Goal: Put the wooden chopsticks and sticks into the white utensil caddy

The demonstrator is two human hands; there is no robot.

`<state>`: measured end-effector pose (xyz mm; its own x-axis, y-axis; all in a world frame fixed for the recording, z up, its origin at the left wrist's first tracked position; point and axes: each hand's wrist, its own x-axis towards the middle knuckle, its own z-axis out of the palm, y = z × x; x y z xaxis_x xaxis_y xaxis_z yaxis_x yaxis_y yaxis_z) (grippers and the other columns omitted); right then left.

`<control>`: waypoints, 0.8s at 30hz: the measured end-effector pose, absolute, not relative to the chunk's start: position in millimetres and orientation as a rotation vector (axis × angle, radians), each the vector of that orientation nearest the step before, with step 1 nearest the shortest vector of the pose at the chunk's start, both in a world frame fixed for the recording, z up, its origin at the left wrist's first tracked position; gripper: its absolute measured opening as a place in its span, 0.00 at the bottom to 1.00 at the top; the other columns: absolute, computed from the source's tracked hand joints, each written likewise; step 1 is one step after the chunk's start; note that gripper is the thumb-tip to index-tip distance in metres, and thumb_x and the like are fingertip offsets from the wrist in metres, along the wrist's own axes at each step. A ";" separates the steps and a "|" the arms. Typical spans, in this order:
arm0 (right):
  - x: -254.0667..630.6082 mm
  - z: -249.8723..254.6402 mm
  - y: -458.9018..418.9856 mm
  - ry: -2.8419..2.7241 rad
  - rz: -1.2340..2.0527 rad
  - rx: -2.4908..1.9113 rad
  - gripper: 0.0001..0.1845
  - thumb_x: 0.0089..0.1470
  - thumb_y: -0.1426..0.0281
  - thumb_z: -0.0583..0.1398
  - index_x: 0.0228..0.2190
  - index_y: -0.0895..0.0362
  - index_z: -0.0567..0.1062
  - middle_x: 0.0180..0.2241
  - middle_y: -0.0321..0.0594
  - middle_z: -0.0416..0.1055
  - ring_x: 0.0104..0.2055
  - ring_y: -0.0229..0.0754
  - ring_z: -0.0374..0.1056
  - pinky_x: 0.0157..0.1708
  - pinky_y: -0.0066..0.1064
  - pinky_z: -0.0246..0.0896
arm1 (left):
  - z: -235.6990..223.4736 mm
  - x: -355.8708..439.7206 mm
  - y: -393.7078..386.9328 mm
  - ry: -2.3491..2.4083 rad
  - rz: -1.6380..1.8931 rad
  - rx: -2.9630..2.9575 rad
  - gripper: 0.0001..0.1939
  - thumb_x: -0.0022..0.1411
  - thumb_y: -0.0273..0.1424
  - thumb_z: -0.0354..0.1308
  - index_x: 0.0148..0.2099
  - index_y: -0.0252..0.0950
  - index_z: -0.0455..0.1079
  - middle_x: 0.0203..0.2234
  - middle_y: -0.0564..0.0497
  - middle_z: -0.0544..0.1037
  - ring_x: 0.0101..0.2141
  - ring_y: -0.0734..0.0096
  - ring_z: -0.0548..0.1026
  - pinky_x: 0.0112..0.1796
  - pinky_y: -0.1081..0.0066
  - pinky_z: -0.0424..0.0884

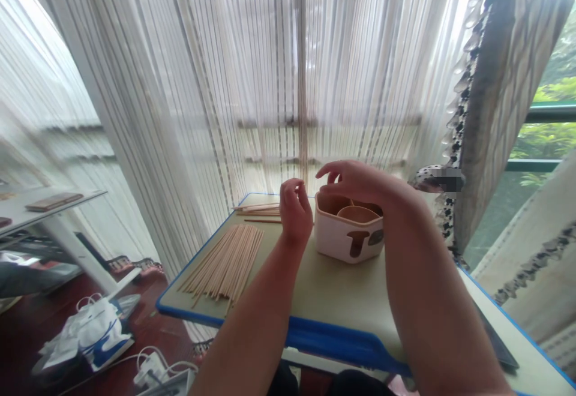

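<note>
A white, many-sided container [330, 237] with a brown inside stands on the table, and a round brown inner wall [360, 213] shows within it. Over its back rim hovers my right hand [357, 181], fingers bent and apart, nothing visible in them. Just left of the container, my left hand [296, 209] is raised with its fingers curled in towards the thumb; whatever they may hold is too small or hidden. A fanned pile of thin wooden sticks [229, 258] lies to the left. Behind my left hand, several more thin sticks [258, 209] lie crosswise.
The table [342, 306] has a blue edge. A dark flat object [497, 339] lies at its right side. Sheer striped curtains [216, 84] hang right behind. On the floor at left are a white bag [92, 330] and a power strip with cables [153, 369].
</note>
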<state>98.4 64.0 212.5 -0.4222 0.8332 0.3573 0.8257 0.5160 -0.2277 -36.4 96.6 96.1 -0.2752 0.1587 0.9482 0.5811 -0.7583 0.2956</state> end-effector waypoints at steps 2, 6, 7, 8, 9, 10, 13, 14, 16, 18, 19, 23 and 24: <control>92.3 206.8 70.8 -2.363 -0.011 -1.371 0.19 0.45 0.65 0.62 0.42 0.49 0.74 0.34 0.36 0.74 0.29 0.37 0.67 0.28 0.26 0.57 | 103.3 -36.6 90.1 -0.916 -2.256 -1.637 0.07 0.65 0.30 0.44 0.44 0.35 0.59 0.38 0.47 0.68 0.36 0.74 0.71 0.35 0.69 0.71; 83.5 195.2 87.0 -2.396 -0.058 -1.312 0.18 0.45 0.67 0.62 0.42 0.49 0.74 0.37 0.38 0.73 0.32 0.38 0.67 0.29 0.27 0.58 | 114.0 -37.7 79.3 -0.828 -2.406 -1.590 0.07 0.65 0.31 0.43 0.44 0.36 0.58 0.38 0.48 0.68 0.33 0.77 0.71 0.32 0.73 0.72; 81.2 193.0 90.3 -2.413 -0.054 -1.273 0.17 0.46 0.67 0.62 0.42 0.49 0.74 0.37 0.38 0.73 0.32 0.38 0.67 0.30 0.27 0.58 | 115.6 -38.1 77.5 -0.812 -2.417 -1.582 0.07 0.65 0.31 0.43 0.44 0.36 0.58 0.37 0.48 0.68 0.32 0.78 0.71 0.32 0.73 0.72; 78.8 191.0 93.4 -2.428 -0.055 -1.227 0.17 0.46 0.66 0.62 0.41 0.49 0.75 0.37 0.38 0.73 0.33 0.38 0.67 0.31 0.27 0.57 | 116.7 -38.5 76.2 -0.799 -2.425 -1.574 0.07 0.65 0.31 0.43 0.44 0.36 0.57 0.37 0.48 0.68 0.32 0.78 0.71 0.32 0.73 0.72; 76.4 189.2 96.2 -2.435 -0.066 -1.177 0.16 0.47 0.67 0.62 0.40 0.49 0.75 0.37 0.37 0.73 0.33 0.38 0.66 0.32 0.27 0.57 | 117.5 -38.8 75.1 -0.786 -2.432 -1.569 0.07 0.65 0.31 0.43 0.44 0.36 0.57 0.37 0.48 0.68 0.32 0.78 0.71 0.32 0.73 0.72; 74.1 187.5 98.7 -2.433 -0.085 -1.129 0.14 0.47 0.67 0.61 0.39 0.50 0.76 0.36 0.37 0.73 0.34 0.38 0.66 0.33 0.27 0.57 | 118.1 -39.0 74.3 -0.772 -2.440 -1.565 0.07 0.65 0.31 0.43 0.44 0.37 0.57 0.37 0.48 0.68 0.32 0.78 0.72 0.31 0.73 0.71; 69.2 183.5 104.3 -2.404 -0.136 -1.036 0.09 0.50 0.67 0.59 0.35 0.52 0.77 0.33 0.38 0.72 0.34 0.37 0.66 0.34 0.27 0.56 | 119.2 -39.6 72.2 -0.735 -2.445 -1.554 0.07 0.65 0.30 0.43 0.46 0.37 0.56 0.37 0.48 0.67 0.33 0.77 0.72 0.32 0.73 0.71; 68.6 182.8 105.3 -2.401 -0.141 -1.018 0.09 0.50 0.67 0.59 0.34 0.53 0.78 0.32 0.38 0.72 0.33 0.37 0.66 0.34 0.27 0.56 | 119.5 -40.1 71.3 -0.733 -2.430 -1.546 0.08 0.65 0.30 0.43 0.46 0.37 0.56 0.37 0.48 0.67 0.35 0.76 0.72 0.32 0.73 0.71; 68.7 182.5 105.8 -2.397 -0.138 -0.993 0.08 0.51 0.67 0.59 0.32 0.53 0.78 0.31 0.38 0.72 0.33 0.36 0.66 0.35 0.26 0.56 | 120.3 -41.7 69.3 -0.753 -2.371 -1.517 0.08 0.65 0.30 0.44 0.46 0.36 0.58 0.39 0.47 0.67 0.38 0.74 0.71 0.35 0.71 0.71; 70.3 184.0 104.6 -2.371 -0.147 -0.979 0.08 0.51 0.67 0.59 0.32 0.54 0.78 0.31 0.38 0.72 0.32 0.36 0.66 0.34 0.26 0.56 | 120.5 -43.9 68.2 -0.789 -2.306 -1.477 0.09 0.64 0.30 0.46 0.46 0.36 0.59 0.40 0.45 0.66 0.40 0.71 0.69 0.37 0.69 0.70; 71.6 185.5 103.5 -2.346 -0.155 -0.978 0.09 0.51 0.67 0.59 0.32 0.55 0.78 0.31 0.39 0.72 0.32 0.36 0.66 0.34 0.27 0.56 | 119.9 -45.0 68.7 -0.810 -2.287 -1.459 0.10 0.63 0.30 0.46 0.47 0.36 0.59 0.41 0.45 0.66 0.41 0.71 0.69 0.37 0.69 0.69; 81.0 197.2 94.5 -2.189 -0.169 -0.962 0.11 0.52 0.65 0.57 0.33 0.56 0.77 0.32 0.40 0.72 0.32 0.37 0.66 0.35 0.28 0.57 | 109.8 -46.2 81.7 -0.927 -2.246 -1.461 0.10 0.63 0.30 0.45 0.46 0.35 0.60 0.40 0.44 0.66 0.39 0.71 0.67 0.36 0.69 0.68; 85.0 201.6 90.8 -2.136 -0.176 -0.962 0.12 0.53 0.65 0.56 0.34 0.56 0.77 0.32 0.41 0.72 0.33 0.38 0.66 0.35 0.28 0.58 | 104.9 -45.6 87.3 -0.974 -2.221 -1.487 0.09 0.63 0.30 0.45 0.44 0.34 0.60 0.39 0.45 0.66 0.38 0.71 0.67 0.36 0.69 0.67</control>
<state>85.0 90.8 201.6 -0.4170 0.5803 0.6995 0.6869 0.7052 -0.1756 -45.6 87.3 104.9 -0.4214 0.1217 0.8987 0.5787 -0.7269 0.3698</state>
